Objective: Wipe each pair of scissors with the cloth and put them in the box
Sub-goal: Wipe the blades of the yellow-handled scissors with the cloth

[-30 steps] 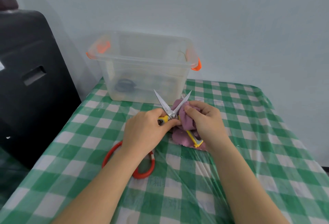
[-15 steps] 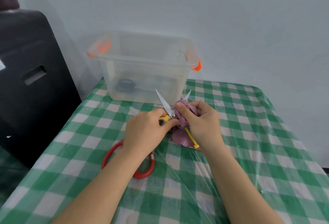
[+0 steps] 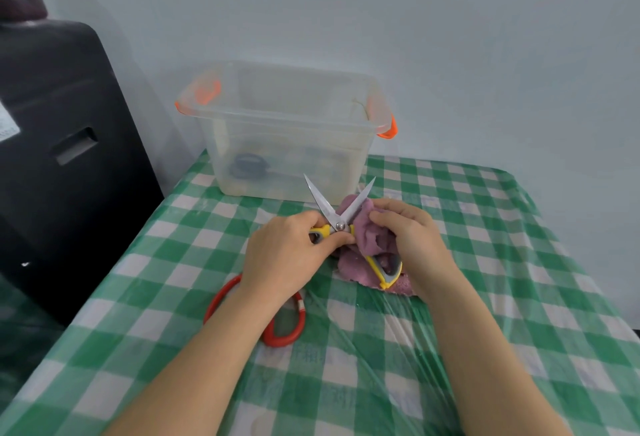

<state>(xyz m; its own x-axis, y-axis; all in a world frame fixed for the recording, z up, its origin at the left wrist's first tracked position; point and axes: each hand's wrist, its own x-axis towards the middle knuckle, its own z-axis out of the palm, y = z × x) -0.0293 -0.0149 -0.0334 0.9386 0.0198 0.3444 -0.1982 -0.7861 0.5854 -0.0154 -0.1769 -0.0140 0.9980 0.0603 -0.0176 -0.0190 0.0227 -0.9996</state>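
Here the left hand (image 3: 287, 255) grips one yellow handle of the open scissors (image 3: 334, 214), while the right hand (image 3: 412, 238) pinches the purple cloth (image 3: 363, 231) against the right blade. They sit just above the checked surface (image 3: 485, 262), near the clear box (image 3: 291, 131). Red-handled scissors (image 3: 277, 328) lie under the left wrist.

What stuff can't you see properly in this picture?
Head view only:
- Red-handled scissors: blades hidden under the left hand and forearm.
- Dark thing in the box: blurred by the cloudy wall.
- Cloth: partly covered by the right hand.
- Yellow scissors: one handle hidden in the left hand.
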